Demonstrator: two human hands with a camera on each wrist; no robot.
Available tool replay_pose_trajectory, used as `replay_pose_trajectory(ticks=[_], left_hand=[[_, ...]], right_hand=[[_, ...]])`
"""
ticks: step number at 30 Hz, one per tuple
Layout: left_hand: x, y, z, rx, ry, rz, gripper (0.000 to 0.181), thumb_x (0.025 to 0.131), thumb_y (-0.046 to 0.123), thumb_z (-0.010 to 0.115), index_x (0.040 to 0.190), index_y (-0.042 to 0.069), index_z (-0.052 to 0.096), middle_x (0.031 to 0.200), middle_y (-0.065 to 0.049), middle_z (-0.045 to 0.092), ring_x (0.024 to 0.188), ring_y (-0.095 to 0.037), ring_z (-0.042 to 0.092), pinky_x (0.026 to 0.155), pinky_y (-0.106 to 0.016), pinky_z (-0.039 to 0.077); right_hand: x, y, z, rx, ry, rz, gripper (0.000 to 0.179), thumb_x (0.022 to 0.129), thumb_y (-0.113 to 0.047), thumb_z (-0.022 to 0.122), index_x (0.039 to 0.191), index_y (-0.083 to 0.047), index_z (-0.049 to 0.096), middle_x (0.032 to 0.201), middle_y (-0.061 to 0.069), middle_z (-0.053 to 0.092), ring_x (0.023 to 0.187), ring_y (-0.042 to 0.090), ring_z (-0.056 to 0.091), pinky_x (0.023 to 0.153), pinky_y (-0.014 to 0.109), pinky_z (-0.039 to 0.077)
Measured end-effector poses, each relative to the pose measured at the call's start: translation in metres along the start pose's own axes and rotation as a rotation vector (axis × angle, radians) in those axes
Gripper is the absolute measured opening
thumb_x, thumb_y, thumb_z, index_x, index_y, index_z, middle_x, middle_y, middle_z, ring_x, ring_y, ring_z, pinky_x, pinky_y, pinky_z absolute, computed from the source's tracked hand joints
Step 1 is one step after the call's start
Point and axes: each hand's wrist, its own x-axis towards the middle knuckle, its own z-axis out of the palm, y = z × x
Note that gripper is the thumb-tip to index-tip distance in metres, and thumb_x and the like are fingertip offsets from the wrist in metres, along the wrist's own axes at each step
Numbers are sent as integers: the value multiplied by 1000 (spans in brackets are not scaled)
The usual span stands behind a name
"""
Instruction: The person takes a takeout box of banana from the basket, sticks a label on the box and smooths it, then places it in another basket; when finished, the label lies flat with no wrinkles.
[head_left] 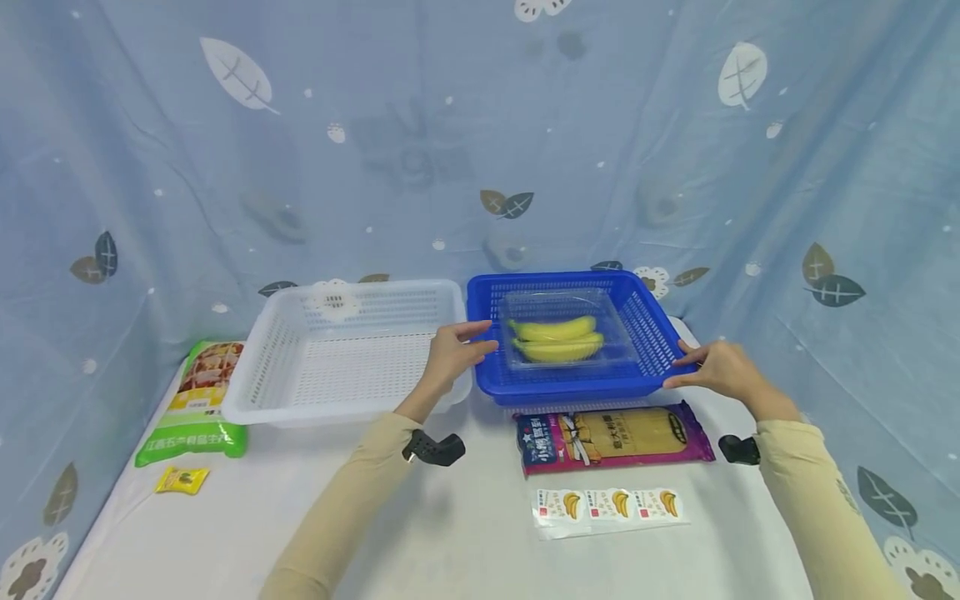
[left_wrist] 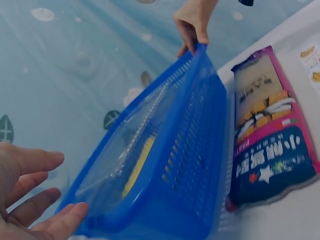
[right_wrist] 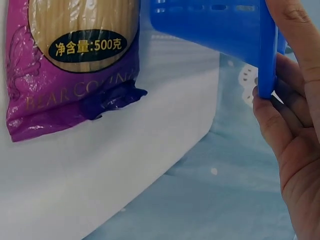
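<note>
A blue plastic basket [head_left: 570,387] holds a clear plastic box [head_left: 617,346] with two yellow bananas [head_left: 558,347] inside. My right hand [head_left: 723,369] pinches the basket's right rim, thumb and fingers on either side of it in the right wrist view. At the opposite end is my left hand [head_left: 450,358], its fingers spread and loosely bent beside the basket's left rim. In the left wrist view those fingers [left_wrist: 42,162] curl around nothing. Just in front of the basket lies a purple pack of pasta [head_left: 615,435].
To the left stands a white plastic basket [head_left: 341,414], partly behind my left hand. Beside it lie a green food bag [head_left: 191,408] and a small yellow packet [head_left: 182,480]. A strip of banana stickers [head_left: 611,508] is on the white table. Patterned blue cloth [head_left: 420,150] hangs behind.
</note>
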Motion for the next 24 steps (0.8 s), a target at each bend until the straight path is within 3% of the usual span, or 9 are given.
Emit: replay_pose_trajectory(ticks=[10, 18, 24], left_hand=[[12, 7, 28, -56, 2, -14, 38, 83, 4, 73, 120, -1, 65, 122, -19, 63, 103, -30, 65, 81, -32, 56], [25, 11, 44, -71, 65, -63, 36, 83, 9, 75, 118, 5, 68, 120, -12, 66, 103, -27, 66, 81, -31, 56], [33, 11, 54, -114, 123, -87, 37, 83, 8, 75, 119, 4, 67, 125, -17, 62, 99, -28, 67, 83, -35, 56]], right_hand=[[1, 0, -2, -10, 2, -24, 64, 68, -45, 84, 101, 8, 71, 129, 25, 49, 48, 9, 19, 43, 24, 27], [1, 1, -3, -2, 11, -29, 66, 67, -46, 84, 101, 9, 70, 128, 25, 49, 47, 8, 18, 42, 24, 27], [0, 0, -2, 29, -4, -16, 63, 69, -42, 85, 102, 10, 70, 129, 25, 49, 46, 8, 16, 42, 24, 27]])
